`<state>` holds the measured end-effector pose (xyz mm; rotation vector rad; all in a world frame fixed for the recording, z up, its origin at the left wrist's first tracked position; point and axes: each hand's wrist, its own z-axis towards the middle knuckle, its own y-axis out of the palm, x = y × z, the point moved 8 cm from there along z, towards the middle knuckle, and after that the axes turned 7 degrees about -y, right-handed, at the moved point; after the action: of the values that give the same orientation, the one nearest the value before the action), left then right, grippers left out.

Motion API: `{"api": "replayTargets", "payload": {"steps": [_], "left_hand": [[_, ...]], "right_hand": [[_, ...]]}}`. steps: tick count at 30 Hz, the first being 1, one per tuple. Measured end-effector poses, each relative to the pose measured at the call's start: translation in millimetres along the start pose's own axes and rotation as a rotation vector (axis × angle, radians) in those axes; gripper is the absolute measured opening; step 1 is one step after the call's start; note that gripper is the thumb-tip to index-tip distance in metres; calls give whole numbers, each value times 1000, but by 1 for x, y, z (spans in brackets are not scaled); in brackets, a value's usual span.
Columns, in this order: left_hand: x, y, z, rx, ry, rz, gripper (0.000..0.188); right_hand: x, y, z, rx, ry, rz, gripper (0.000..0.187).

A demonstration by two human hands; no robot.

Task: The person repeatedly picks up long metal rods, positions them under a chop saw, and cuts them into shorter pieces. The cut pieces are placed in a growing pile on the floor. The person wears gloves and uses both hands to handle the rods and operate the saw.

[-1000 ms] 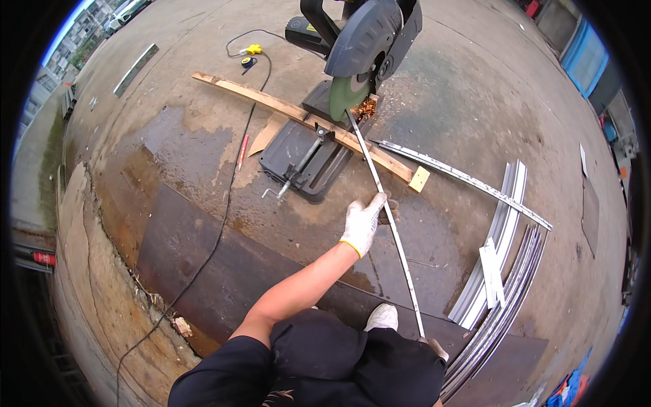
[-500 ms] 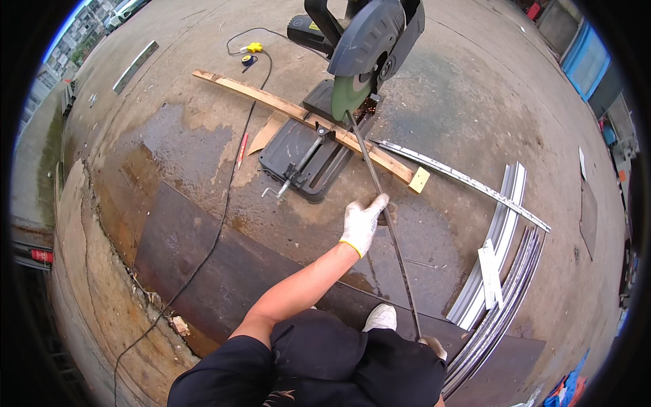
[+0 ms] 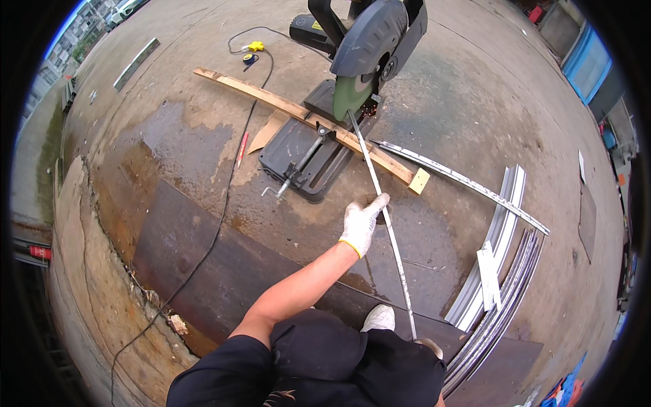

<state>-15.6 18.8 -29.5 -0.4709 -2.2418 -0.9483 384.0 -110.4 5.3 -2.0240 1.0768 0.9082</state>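
My left hand (image 3: 359, 227), in a white glove with a yellow cuff, is closed round the middle of a long thin metal strip (image 3: 397, 264). The strip's pale, marked face is up. Its far end meets the green abrasive disc (image 3: 344, 100) of a cut-off saw (image 3: 369, 41), and small orange sparks show beside the disc. At the strip's near end, my gloved right hand (image 3: 430, 347) is closed on it, mostly hidden by my leg. Beneath the strip's far part, a wooden batten (image 3: 271, 100) lies across the saw's black base (image 3: 288, 156).
Silver channels (image 3: 498, 237) and a bundle of thin strips (image 3: 498, 325) lie to the right. Another marked strip (image 3: 468, 182) extends from near the saw. A black cable (image 3: 217, 237) crosses the floor and dark sheet (image 3: 183, 237) at left. A tape measure (image 3: 249, 59) lies beyond.
The metal strip has turned about its length: its dark side was up, and now the pale face is. Both hands stay in nearly the same places.
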Motion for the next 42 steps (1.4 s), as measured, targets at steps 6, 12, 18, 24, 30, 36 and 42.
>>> {"api": "replayTargets", "payload": {"steps": [6,12,18,24,30,36,42], "left_hand": [[6,18,-12,-94,-97,-113,20],[-6,20,-6,-143,-155,-244,18],[-12,23,-3,-273,-236,-473,14],[-12,24,0,-369,-286,-531,20],[-11,27,0,-356,-257,-542,25],[-22,24,7,-343,-279,-633,23],[-16,31,-1,-319,-312,-620,21]], "right_hand": [[-14,-5,-6,215,-45,-159,15],[-24,4,-4,228,33,-304,16],[-3,10,4,-6,116,-34,12],[-6,8,3,81,55,-158,12],[-40,17,-1,85,54,-223,22],[-23,13,3,-26,63,-129,26],[-33,9,1,47,-21,-197,22]]}}
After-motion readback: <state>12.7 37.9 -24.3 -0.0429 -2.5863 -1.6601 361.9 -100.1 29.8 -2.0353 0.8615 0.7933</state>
